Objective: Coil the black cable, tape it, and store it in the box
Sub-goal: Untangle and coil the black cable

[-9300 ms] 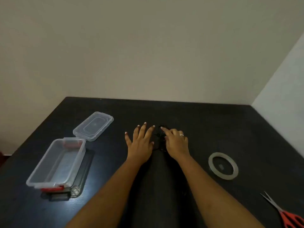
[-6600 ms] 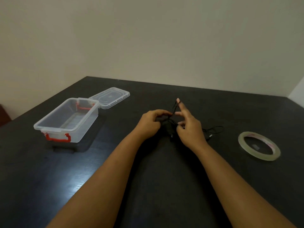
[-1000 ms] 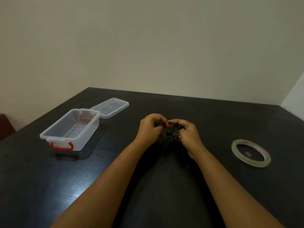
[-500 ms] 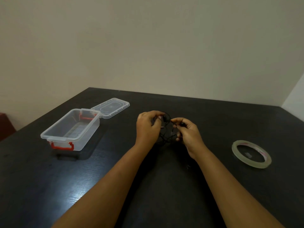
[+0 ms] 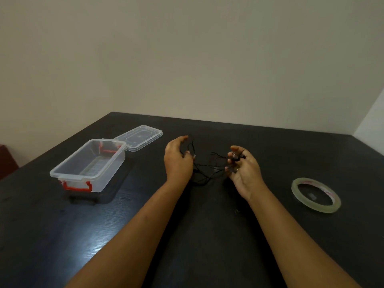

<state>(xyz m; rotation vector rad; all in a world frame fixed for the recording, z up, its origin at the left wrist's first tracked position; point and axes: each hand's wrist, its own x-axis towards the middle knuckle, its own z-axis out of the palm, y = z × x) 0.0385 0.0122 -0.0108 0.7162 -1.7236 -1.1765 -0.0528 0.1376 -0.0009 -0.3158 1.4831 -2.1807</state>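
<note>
pinching the tangled black cable (image 5: 205, 171) between left hand (image 5: 178, 161) and right hand (image 5: 243, 167), keep loops even and taut.

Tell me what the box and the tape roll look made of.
Box: clear, glossy hard plastic by the look, since the table shows through its walls; its clips are red, likely plastic too. Tape roll: a thin ring of translucent, shiny adhesive film, probably plastic; the dark table shows through its centre.

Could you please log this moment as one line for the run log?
left hand, right hand: hold black cable loose | box: open | tape roll: untouched
</note>
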